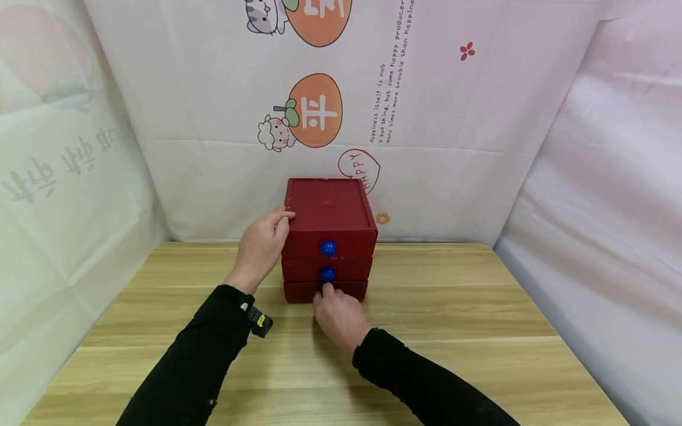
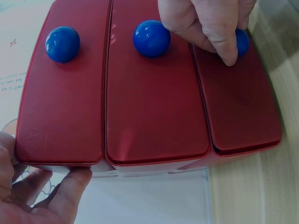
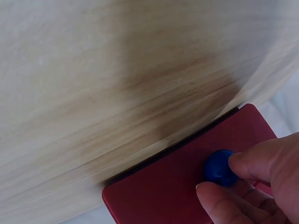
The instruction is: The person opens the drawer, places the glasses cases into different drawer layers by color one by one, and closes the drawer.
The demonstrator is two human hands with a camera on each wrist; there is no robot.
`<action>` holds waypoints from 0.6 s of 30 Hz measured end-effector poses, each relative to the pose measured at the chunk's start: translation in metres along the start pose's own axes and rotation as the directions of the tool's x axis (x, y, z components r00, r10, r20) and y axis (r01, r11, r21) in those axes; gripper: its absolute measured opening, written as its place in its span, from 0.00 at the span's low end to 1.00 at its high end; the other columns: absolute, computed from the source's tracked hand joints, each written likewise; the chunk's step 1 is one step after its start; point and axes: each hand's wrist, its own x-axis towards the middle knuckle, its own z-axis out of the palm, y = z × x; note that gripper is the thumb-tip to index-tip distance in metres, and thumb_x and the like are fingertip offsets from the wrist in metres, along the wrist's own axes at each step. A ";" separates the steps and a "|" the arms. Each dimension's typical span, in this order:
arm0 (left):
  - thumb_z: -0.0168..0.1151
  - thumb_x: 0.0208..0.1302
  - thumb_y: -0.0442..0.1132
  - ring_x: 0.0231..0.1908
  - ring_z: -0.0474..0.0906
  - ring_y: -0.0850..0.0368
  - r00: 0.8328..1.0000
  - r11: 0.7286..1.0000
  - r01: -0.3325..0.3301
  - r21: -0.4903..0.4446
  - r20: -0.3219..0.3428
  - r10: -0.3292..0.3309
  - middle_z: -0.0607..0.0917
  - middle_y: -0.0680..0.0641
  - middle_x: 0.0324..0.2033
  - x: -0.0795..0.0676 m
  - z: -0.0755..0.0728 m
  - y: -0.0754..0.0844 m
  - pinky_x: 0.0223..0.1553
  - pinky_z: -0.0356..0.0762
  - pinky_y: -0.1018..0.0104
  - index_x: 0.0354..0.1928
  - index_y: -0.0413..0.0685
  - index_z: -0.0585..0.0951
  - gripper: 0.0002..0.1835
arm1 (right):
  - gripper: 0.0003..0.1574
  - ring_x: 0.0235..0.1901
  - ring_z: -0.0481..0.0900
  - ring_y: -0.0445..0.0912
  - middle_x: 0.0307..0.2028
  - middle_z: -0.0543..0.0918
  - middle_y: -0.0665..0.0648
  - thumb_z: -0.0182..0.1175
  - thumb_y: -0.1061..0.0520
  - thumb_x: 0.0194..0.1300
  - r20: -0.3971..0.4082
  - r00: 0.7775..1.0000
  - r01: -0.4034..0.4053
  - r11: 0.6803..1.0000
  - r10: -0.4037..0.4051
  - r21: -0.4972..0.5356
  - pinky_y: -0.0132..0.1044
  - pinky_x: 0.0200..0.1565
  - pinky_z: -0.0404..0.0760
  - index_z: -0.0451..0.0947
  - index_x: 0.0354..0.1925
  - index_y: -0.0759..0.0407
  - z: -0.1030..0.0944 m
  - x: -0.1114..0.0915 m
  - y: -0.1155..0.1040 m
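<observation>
A red three-drawer box (image 1: 330,204) stands on the table, one round blue knob on each drawer front. The top knob (image 1: 328,248) and middle knob (image 1: 327,273) show in the head view. My right hand (image 1: 341,316) pinches the bottom drawer's blue knob (image 3: 218,167) between thumb and fingers. A narrow dark gap runs along the end of the bottom drawer front (image 2: 243,112) in the left wrist view. My left hand (image 1: 261,245) rests against the box's upper left edge, its thumb (image 2: 72,191) touching the side wall.
The box stands near the back edge of the wood-grain table (image 1: 458,331). Right behind it hangs a white printed cloth (image 1: 437,177). More white cloth hangs at the left (image 1: 69,236) and right (image 1: 602,207).
</observation>
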 end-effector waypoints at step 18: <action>0.38 0.76 0.50 0.68 0.64 0.55 1.000 1.000 0.004 0.006 0.005 -0.004 0.72 0.47 0.68 0.000 -0.001 0.001 0.65 0.66 0.51 0.59 0.50 0.80 0.24 | 0.12 0.24 0.70 0.43 0.35 0.75 0.57 0.52 0.60 0.70 0.074 0.997 -0.017 1.000 0.016 0.011 0.31 0.21 0.75 0.80 0.47 0.61 -0.001 0.002 -0.002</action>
